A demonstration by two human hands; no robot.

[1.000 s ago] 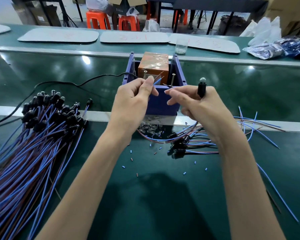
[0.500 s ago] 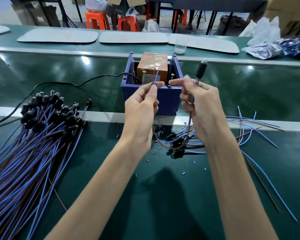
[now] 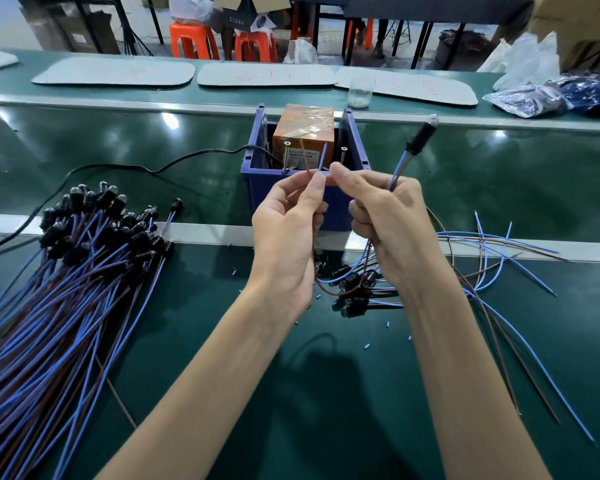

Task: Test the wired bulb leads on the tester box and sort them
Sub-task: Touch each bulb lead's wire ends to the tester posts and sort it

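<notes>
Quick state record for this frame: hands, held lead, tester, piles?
left hand: pinches brown and blue wire ends, pointing up
right hand: grips the bulb lead by its wires, bulb up
wire ends: in front of tester box, between its two screws, apparently touching neither
tester box: orange, inside blue bin
left pile: many leads, bulbs at far end
right pile: few leads, below right hand

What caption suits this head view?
Left hand and right hand hold blue-and-brown wired bulb lead near orange tester box.
</notes>
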